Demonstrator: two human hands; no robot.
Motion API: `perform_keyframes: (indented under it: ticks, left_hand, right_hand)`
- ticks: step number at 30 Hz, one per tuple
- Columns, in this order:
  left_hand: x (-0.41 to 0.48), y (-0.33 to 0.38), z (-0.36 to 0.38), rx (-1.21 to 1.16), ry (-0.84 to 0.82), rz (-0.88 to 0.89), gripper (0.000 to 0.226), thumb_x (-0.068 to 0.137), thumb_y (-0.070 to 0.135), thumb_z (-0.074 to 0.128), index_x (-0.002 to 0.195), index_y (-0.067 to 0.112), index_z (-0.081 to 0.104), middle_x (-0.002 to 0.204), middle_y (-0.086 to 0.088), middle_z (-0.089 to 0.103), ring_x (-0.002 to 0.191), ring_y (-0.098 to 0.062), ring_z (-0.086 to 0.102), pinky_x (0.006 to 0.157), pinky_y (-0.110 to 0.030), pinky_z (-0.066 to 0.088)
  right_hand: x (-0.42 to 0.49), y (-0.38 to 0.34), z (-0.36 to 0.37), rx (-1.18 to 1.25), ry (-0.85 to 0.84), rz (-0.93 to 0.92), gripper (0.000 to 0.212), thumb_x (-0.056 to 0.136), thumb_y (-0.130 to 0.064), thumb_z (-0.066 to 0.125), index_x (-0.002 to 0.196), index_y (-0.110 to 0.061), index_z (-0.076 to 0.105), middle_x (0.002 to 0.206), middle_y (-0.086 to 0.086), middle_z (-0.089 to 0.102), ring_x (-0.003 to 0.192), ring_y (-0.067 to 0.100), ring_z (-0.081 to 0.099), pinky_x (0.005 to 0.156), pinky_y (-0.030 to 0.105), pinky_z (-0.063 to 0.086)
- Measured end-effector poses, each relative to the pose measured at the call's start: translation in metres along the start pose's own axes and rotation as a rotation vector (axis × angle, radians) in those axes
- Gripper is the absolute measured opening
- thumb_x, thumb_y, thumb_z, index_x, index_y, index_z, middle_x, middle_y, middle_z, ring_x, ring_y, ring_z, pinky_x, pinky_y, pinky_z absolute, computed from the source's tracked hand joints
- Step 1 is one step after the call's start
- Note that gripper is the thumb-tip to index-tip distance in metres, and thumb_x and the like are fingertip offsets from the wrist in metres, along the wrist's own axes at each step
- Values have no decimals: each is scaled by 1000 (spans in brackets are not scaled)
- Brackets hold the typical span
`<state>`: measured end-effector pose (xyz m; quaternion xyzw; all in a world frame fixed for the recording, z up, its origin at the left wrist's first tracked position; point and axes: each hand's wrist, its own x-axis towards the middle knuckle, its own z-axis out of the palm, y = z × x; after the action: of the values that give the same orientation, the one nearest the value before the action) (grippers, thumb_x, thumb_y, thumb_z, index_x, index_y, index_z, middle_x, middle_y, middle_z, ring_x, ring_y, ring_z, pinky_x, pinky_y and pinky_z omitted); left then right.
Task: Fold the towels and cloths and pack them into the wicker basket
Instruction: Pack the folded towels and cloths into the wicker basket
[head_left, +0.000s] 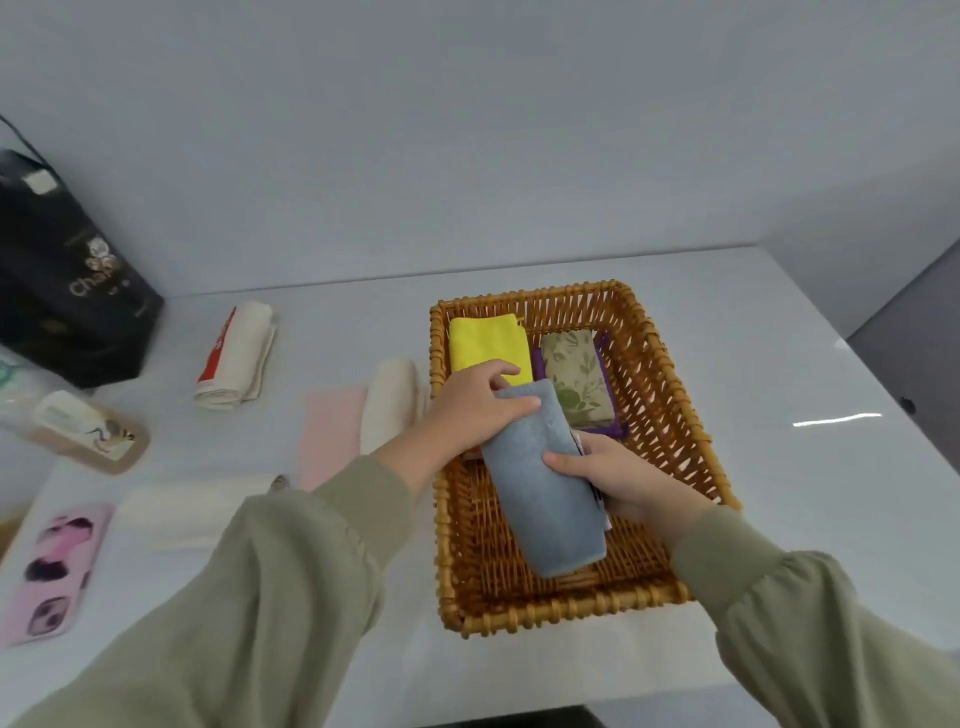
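A folded grey-blue towel (540, 483) is held over the inside of the wicker basket (675, 415). My left hand (470, 410) grips its far end and my right hand (618, 480) grips its right edge. A folded yellow cloth (483, 340) lies in the basket's far left corner. Beside it a leaf-patterned cloth (576, 379) rests on a purple one (618, 428). Outside, left of the basket, lie a rolled cream towel (389, 400), a pink cloth (330, 436), a cream towel with a red print (236, 358) and a flat cream cloth (192, 512).
A black paper bag (67, 280) stands at the far left by the wall. In front of it lie a small oval box (91, 431) and a pink patterned case (47, 571). The white table (779, 364) ends at an edge on the right.
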<state>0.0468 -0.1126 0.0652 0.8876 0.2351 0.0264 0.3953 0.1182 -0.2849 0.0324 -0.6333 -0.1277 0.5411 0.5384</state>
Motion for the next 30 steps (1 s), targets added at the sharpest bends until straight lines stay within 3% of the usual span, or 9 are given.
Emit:
perform_keyframes:
  ticks: [4,6,9,14,16,20,23,27,30]
  left_hand:
    - [-12,-46,7,80,398,-7,63,87,21,65,143,13,38,146,-4,37,136,-21,30,112,-30,23]
    - [-16,-61,18,-268,277,-244,73,88,21,61,150,15,23,152,-3,30,139,-20,29,116,-37,24]
    - [-19,-76,29,-812,108,-437,56,92,34,55,143,22,38,138,-3,52,122,-20,53,106,-44,41]
    - [-20,-78,31,-846,158,-339,29,99,27,48,128,28,47,116,6,59,104,-11,58,90,-29,47]
    - [-19,-77,31,-842,173,-313,25,99,25,47,124,29,47,112,8,58,99,-7,57,83,-25,46]
    - [-18,-82,33,-803,152,-303,34,99,28,46,132,24,47,120,4,59,108,-11,57,93,-31,47]
    - [-18,-82,34,-791,170,-291,34,99,27,46,133,23,48,124,2,59,113,-14,56,97,-34,46]
    - [-19,-79,33,-786,167,-294,36,99,26,45,135,22,47,124,1,58,114,-15,56,94,-30,46]
    - [-19,-78,32,-781,169,-290,36,100,25,44,136,21,45,124,2,58,109,-11,56,86,-22,45]
  right_hand:
    - [19,14,8,-37,137,222,27,88,-9,65,114,0,61,110,15,67,100,29,65,86,43,53]
    - [28,24,16,-137,189,349,34,87,-9,66,118,2,58,112,16,65,105,32,62,94,47,49]
    - [37,31,27,-175,234,466,40,87,-8,65,123,2,52,115,16,62,107,33,58,96,49,48]
    - [45,32,42,-61,279,515,23,90,0,57,112,-2,50,101,15,60,87,29,59,79,46,50]
    - [50,34,50,-106,268,525,29,90,-1,57,119,-2,51,107,15,60,96,31,59,84,46,51]
    - [55,37,60,-419,270,504,41,91,-14,60,128,-1,47,127,15,54,118,30,53,101,40,46]
    - [57,43,62,-699,251,422,32,95,-21,54,122,-2,52,122,12,58,113,26,56,89,29,47]
    - [61,53,65,-1196,169,293,35,98,-35,45,119,-8,53,119,11,61,107,26,59,85,33,46]
    - [49,45,64,-1456,362,90,58,91,-46,54,132,-11,35,126,7,51,111,24,55,82,35,49]
